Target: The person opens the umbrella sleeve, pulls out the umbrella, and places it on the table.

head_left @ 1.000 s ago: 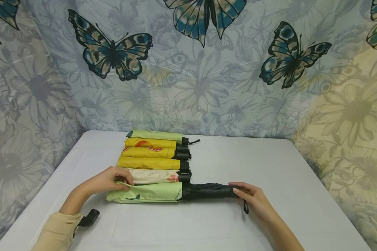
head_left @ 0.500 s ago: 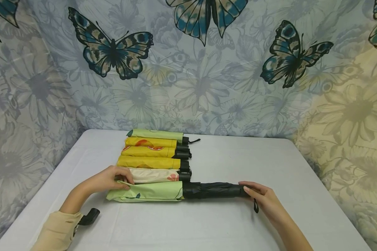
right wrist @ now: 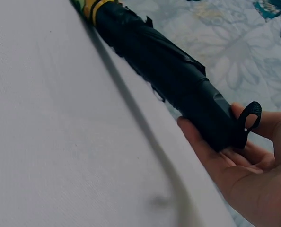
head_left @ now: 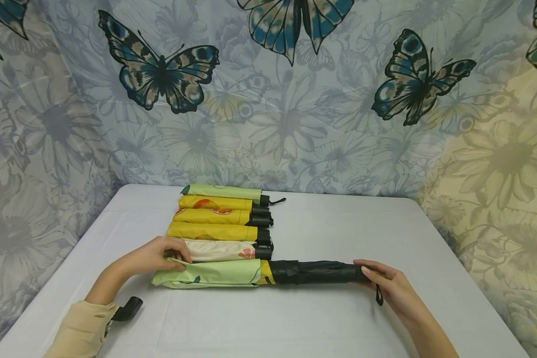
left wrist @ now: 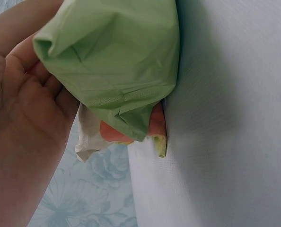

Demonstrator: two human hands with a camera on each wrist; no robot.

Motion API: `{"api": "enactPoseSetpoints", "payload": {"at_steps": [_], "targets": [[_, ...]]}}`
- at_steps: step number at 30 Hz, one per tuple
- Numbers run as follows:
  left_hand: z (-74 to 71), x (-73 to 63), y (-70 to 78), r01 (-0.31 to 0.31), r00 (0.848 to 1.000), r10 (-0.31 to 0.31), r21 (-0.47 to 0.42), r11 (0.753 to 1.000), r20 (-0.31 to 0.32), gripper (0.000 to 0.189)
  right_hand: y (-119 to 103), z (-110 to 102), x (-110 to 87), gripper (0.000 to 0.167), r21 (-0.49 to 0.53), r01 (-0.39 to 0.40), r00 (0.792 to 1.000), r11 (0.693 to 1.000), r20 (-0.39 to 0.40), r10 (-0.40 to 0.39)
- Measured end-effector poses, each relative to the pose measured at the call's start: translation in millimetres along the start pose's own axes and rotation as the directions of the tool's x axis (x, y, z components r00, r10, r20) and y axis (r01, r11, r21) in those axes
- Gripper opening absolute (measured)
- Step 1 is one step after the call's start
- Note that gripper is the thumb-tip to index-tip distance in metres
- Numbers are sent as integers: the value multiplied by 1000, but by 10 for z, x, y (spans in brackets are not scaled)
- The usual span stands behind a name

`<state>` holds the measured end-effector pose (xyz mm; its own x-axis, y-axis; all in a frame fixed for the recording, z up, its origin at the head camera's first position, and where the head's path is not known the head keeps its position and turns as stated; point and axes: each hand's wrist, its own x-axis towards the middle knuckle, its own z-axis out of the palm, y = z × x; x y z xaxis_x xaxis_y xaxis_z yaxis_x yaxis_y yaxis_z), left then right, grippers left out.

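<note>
A folded umbrella (head_left: 317, 272) with a black outer part lies partly inside a light green cover (head_left: 215, 273) at the near end of a row. Between black part and cover, a yellow patterned strip (head_left: 266, 272) shows. My left hand (head_left: 154, 256) pinches the cover's closed left end; in the left wrist view the green fabric (left wrist: 117, 52) bunches at the fingers. My right hand (head_left: 394, 286) grips the umbrella's handle end, thumb and fingers around it. A black wrist loop (right wrist: 251, 116) hangs from that end. The umbrella's other end is hidden in the cover.
Behind it lie several covered umbrellas side by side: a cream one (head_left: 221, 250), yellow ones (head_left: 212, 232) and a green one (head_left: 221, 192) at the back. All are on a white table (head_left: 259, 323). A butterfly-print cloth (head_left: 286, 144) hangs behind.
My right hand has moved to the right, drawing the umbrella farther out of the green cover. The yellow patterned strip has come into sight. My left hand stays at the cover's end.
</note>
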<state>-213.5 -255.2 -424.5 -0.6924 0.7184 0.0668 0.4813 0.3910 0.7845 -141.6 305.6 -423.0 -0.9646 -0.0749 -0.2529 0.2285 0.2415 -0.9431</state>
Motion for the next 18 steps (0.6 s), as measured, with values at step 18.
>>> {"api": "enactPoseSetpoints", "payload": {"at_steps": [18], "targets": [[-3, 1, -31, 8, 1000, -8, 4, 1000, -1, 13, 59, -346, -35, 35, 105, 22, 1000, 994, 13, -24]]}}
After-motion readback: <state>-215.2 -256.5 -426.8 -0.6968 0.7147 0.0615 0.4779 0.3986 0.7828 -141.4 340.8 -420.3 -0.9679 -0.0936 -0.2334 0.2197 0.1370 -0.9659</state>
